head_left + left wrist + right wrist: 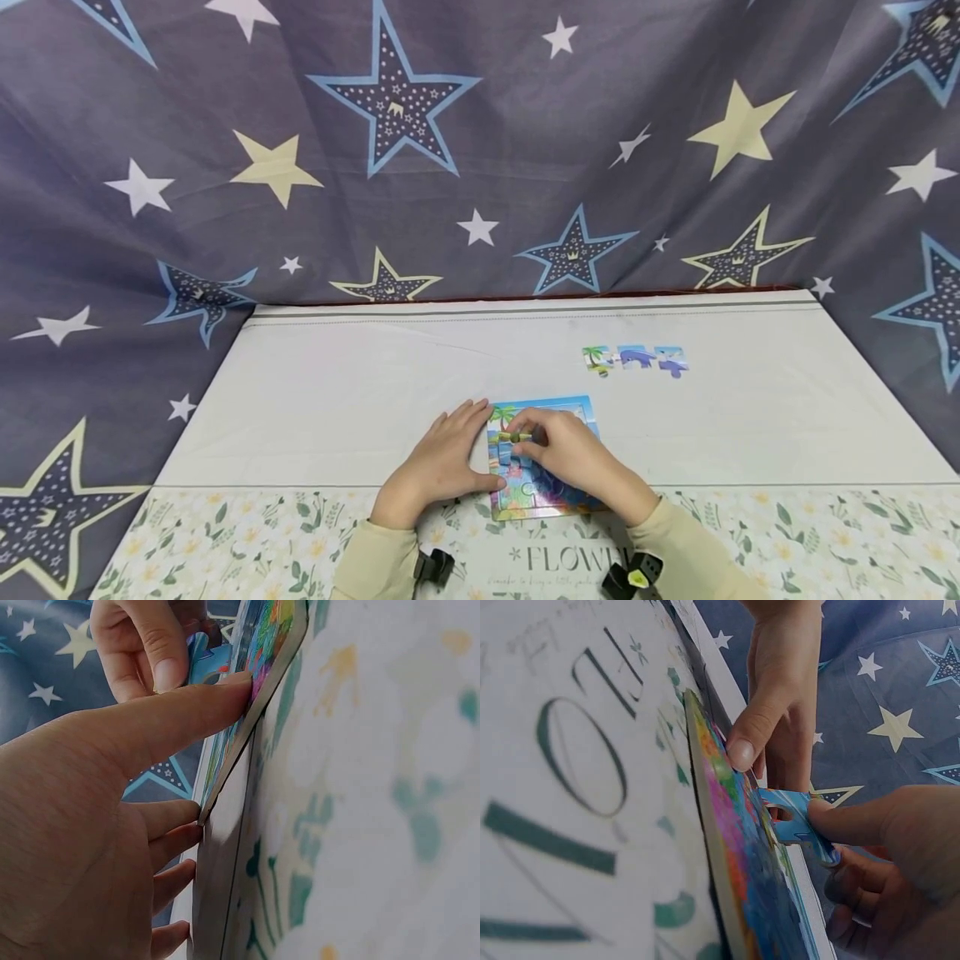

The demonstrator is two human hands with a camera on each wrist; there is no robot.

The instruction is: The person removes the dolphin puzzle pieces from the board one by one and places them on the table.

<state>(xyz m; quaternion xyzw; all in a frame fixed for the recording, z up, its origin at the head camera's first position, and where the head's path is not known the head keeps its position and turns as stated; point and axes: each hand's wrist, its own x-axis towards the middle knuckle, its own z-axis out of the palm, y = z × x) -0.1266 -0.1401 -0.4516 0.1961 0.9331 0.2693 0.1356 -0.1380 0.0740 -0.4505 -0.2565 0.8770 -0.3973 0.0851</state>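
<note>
A jigsaw puzzle board with a bright sea and palm tree picture lies at the front of the table. My left hand rests along its left edge, thumb on the lower border and fingers spread toward the upper corner. Over the left part of the board, my right hand pinches a blue jigsaw piece between thumb and fingers. The right wrist view shows this piece tipped up on edge, close over the picture. Fitted pieces cover the lower part of the board; the right hand hides some of them.
Three loose jigsaw pieces, one with a palm tree and others with purple shapes, lie in a row behind the board to the right. A floral mat covers the table's front. A star-patterned curtain hangs behind.
</note>
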